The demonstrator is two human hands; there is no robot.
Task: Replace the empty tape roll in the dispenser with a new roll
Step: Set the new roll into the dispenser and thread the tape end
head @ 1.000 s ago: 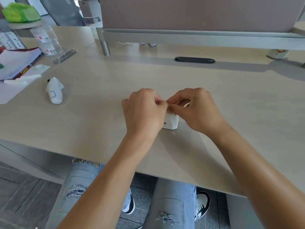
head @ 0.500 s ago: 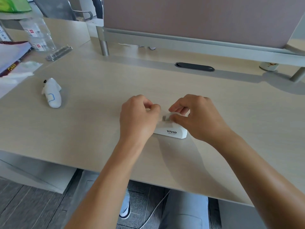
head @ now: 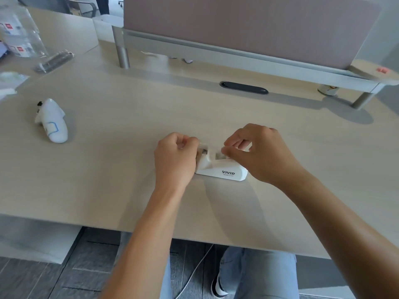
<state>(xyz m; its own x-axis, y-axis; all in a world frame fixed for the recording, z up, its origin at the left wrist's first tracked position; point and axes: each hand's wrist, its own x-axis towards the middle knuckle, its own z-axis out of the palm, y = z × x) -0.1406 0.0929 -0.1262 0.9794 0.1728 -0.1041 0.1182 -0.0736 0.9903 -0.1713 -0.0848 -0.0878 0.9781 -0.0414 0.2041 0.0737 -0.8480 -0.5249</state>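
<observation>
A small white tape dispenser (head: 224, 170) with a dark "VIVID" mark on its side stands on the light wooden desk (head: 129, 186). My left hand (head: 174, 158) is curled against the dispenser's left end and holds it. My right hand (head: 259, 152) is over the right part, thumb and forefinger pinched on a strip of clear tape (head: 212, 148) that runs across the top. The roll itself is hidden under my right hand. A second white dispenser (head: 53, 121) with a blue outline lies on its side at the far left.
A clear plastic container (head: 19, 39) with red labels, a grey bar (head: 54, 61) and papers sit at the back left. A partition screen (head: 248, 29) and a dark cable slot (head: 244, 87) close off the back. The desk's front edge runs just below my forearms.
The dispenser has turned so its long labelled side faces me. My hands have drawn apart, and a strip of tape now shows between them. The camera has tilted and moved.
</observation>
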